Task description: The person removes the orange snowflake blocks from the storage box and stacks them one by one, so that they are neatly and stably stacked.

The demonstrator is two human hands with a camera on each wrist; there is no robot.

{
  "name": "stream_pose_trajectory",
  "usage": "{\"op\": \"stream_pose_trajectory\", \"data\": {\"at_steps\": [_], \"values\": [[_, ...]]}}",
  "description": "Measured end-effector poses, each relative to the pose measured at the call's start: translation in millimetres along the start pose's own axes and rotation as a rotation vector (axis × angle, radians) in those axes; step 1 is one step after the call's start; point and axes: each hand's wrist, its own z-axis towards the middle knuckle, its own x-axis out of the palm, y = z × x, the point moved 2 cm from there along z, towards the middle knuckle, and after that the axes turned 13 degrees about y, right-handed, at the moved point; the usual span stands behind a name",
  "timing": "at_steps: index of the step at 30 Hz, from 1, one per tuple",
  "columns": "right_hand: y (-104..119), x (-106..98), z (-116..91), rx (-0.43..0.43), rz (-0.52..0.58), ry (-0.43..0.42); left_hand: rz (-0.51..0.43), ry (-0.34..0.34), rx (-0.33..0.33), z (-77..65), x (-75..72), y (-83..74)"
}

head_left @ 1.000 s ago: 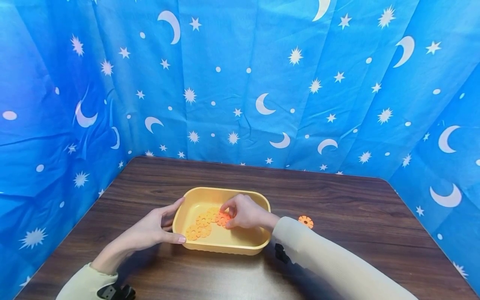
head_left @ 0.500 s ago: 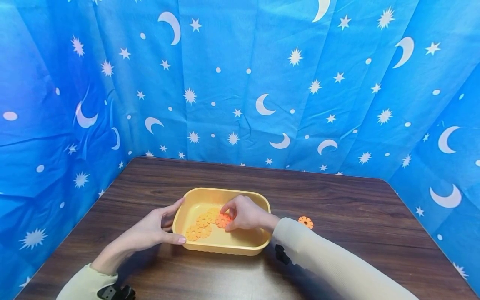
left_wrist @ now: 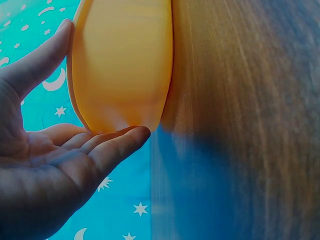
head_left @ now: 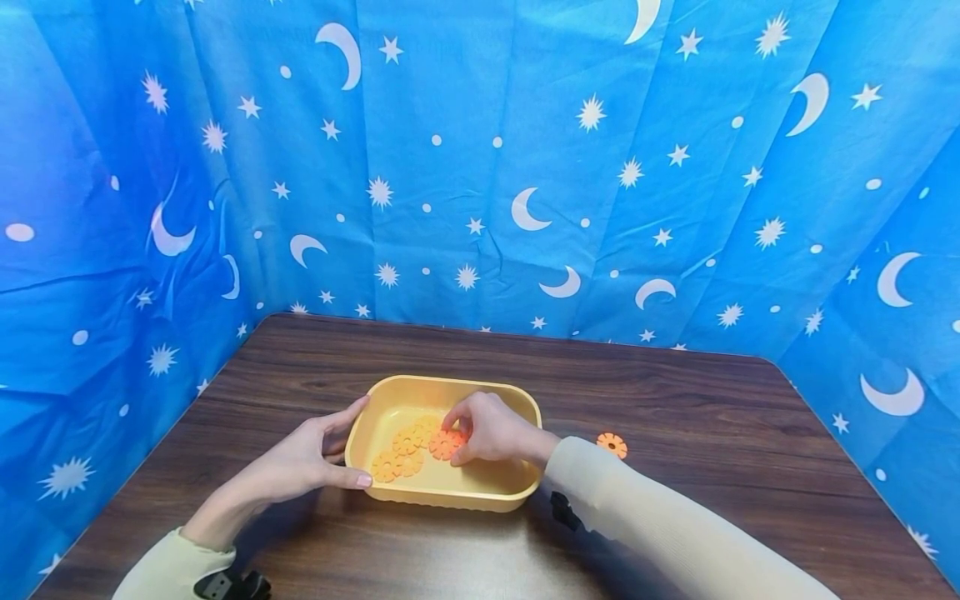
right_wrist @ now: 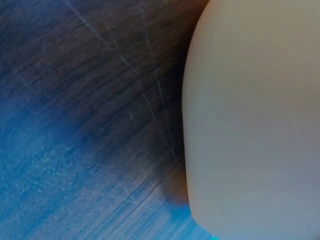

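A yellow rounded bin (head_left: pixel 450 382) sits mid-table in the head view. My left hand (head_left: pixel 296 462) holds its left end, thumb at the near corner and fingertips at the far one. The left wrist view has this hand (left_wrist: pixel 55 155) spanning the end of the bin (left_wrist: pixel 122 60). Inside the bin, my right hand (head_left: pixel 495 429) pinches a bright orange notched interlocking disc (head_left: pixel 446 445) close over the floor. Several paler orange discs (head_left: pixel 387 466) lie overlapping to its left. The right wrist view shows only the bin's pale outer wall (right_wrist: pixel 255 120), with the hand hidden.
One more orange notched disc (head_left: pixel 612 444) lies on the wooden table (head_left: pixel 660 392) right of the bin, just beyond the right sleeve (head_left: pixel 660 517). A blue star-and-moon curtain (head_left: pixel 465 167) stands round the table's back and sides.
The right fingers have moved very slightly, and the bright orange disc has shifted a little toward the near side. The left hand and the bin have stayed in place.
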Motion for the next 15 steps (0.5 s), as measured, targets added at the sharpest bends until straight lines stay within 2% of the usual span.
{"op": "stream_pose_trajectory", "data": {"at_steps": [15], "values": [[4.9,0.5,-4.3,-0.011,-0.026,-0.018,-0.014,-0.002,-0.006,0.0,0.4,-0.8]]}}
